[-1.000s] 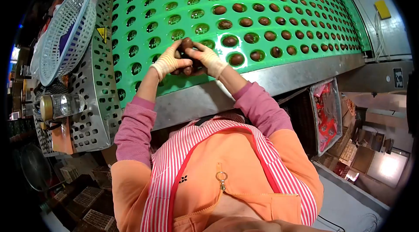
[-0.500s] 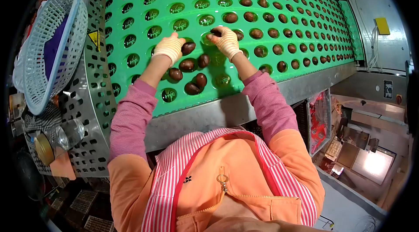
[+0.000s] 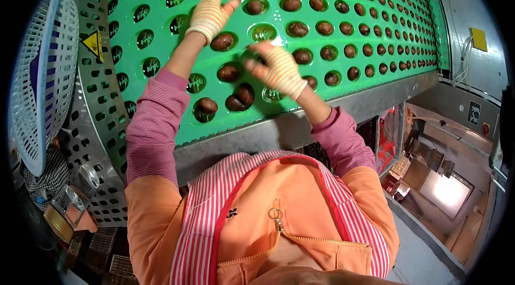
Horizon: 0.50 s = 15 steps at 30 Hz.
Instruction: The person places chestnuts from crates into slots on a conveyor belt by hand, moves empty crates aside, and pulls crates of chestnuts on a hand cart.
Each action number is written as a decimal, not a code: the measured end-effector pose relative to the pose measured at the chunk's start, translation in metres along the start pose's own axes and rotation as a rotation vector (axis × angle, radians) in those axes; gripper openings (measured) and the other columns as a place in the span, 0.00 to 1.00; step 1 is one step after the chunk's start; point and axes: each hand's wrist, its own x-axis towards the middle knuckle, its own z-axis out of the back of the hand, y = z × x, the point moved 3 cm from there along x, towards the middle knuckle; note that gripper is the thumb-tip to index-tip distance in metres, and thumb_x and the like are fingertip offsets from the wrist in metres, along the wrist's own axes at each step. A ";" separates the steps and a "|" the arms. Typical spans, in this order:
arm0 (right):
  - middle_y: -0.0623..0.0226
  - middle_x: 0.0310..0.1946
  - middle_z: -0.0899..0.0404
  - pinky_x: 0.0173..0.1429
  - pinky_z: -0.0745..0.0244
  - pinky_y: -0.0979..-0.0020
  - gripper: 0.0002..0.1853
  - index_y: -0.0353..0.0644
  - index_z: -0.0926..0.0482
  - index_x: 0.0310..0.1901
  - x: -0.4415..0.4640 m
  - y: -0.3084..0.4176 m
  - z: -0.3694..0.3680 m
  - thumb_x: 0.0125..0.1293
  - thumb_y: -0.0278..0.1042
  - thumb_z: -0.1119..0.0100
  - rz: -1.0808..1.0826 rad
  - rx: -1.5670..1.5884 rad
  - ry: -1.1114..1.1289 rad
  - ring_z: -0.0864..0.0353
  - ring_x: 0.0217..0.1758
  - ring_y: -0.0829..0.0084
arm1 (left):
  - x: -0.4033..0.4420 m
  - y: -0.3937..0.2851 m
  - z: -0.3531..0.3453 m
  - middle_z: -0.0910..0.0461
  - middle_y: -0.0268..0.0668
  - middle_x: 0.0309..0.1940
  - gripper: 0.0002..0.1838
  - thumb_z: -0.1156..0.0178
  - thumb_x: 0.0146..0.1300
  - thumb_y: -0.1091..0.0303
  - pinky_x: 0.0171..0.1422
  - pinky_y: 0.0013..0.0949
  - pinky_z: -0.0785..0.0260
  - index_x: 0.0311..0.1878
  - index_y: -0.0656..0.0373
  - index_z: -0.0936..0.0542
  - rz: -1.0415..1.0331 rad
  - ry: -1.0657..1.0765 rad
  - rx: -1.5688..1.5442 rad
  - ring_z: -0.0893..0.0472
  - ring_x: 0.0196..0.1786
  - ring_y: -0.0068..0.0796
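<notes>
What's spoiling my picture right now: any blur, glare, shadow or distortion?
Head view: the right hand is motion-blurred. Head view: a shadow falls below it, over the green sheet and metal rail. Head view: the bright panel at lower right is washed out. Head view: wide-angle distortion bends the rows, and the corners are black.

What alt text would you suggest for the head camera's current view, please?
A person's left hand and right hand, in striped gloves, are over a green belt with rows of pockets, many, mainly toward the right, holding brown egg-shaped items. The right hand is blurred. A blue basket shows at the left edge.
</notes>
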 end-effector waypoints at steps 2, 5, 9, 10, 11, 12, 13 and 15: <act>0.57 0.42 0.22 0.50 0.25 0.55 0.22 0.46 0.22 0.51 -0.026 0.028 -0.031 0.57 0.45 0.36 0.071 0.100 0.095 0.23 0.47 0.54 | -0.003 0.007 -0.011 0.23 0.42 0.51 0.25 0.39 0.67 0.53 0.55 0.42 0.25 0.61 0.59 0.26 0.386 0.040 -0.892 0.20 0.46 0.37; 0.59 0.48 0.25 0.53 0.27 0.56 0.23 0.48 0.23 0.54 -0.044 0.038 -0.063 0.55 0.39 0.34 0.054 -0.125 0.207 0.26 0.52 0.54 | -0.011 0.006 -0.021 0.23 0.40 0.47 0.22 0.37 0.65 0.61 0.53 0.37 0.23 0.58 0.63 0.26 0.426 -0.032 -1.234 0.22 0.46 0.32; 0.58 0.48 0.25 0.53 0.26 0.56 0.24 0.47 0.25 0.54 -0.065 0.016 -0.045 0.53 0.30 0.36 0.079 0.043 -0.094 0.26 0.50 0.53 | -0.023 -0.004 -0.051 0.26 0.44 0.56 0.29 0.34 0.57 0.69 0.65 0.42 0.30 0.63 0.56 0.30 -0.127 0.117 -0.370 0.24 0.57 0.41; 0.58 0.49 0.25 0.53 0.26 0.56 0.24 0.47 0.25 0.54 -0.070 0.012 -0.035 0.53 0.29 0.37 0.070 0.037 -0.157 0.25 0.50 0.53 | -0.029 -0.013 -0.061 0.27 0.45 0.58 0.29 0.34 0.58 0.68 0.66 0.43 0.31 0.64 0.53 0.30 -0.306 0.002 0.048 0.25 0.58 0.45; 0.57 0.50 0.26 0.53 0.25 0.56 0.23 0.46 0.26 0.54 -0.077 0.005 -0.033 0.54 0.26 0.40 0.082 -0.081 -0.211 0.25 0.51 0.52 | -0.034 -0.018 -0.070 0.28 0.46 0.59 0.27 0.36 0.60 0.65 0.66 0.43 0.33 0.63 0.48 0.28 -0.374 0.026 0.134 0.26 0.59 0.51; 0.57 0.52 0.27 0.55 0.26 0.57 0.21 0.45 0.26 0.54 -0.082 0.002 -0.029 0.56 0.24 0.44 0.042 -0.137 -0.172 0.25 0.54 0.52 | -0.035 -0.017 -0.080 0.28 0.44 0.60 0.25 0.38 0.61 0.61 0.68 0.45 0.35 0.63 0.49 0.27 -0.415 0.107 0.375 0.28 0.60 0.53; 0.58 0.54 0.27 0.57 0.27 0.57 0.23 0.45 0.26 0.54 -0.087 -0.005 -0.031 0.54 0.23 0.43 0.065 -0.159 -0.097 0.26 0.56 0.52 | -0.038 -0.014 -0.087 0.28 0.44 0.62 0.25 0.39 0.62 0.60 0.68 0.45 0.36 0.63 0.49 0.27 -0.461 0.133 0.511 0.28 0.61 0.53; 0.58 0.57 0.28 0.61 0.28 0.57 0.27 0.45 0.26 0.57 -0.099 -0.014 -0.035 0.52 0.22 0.41 0.123 -0.142 -0.004 0.28 0.59 0.52 | -0.043 -0.013 -0.087 0.29 0.44 0.63 0.25 0.41 0.64 0.59 0.69 0.45 0.37 0.64 0.50 0.27 -0.490 0.117 0.547 0.29 0.63 0.51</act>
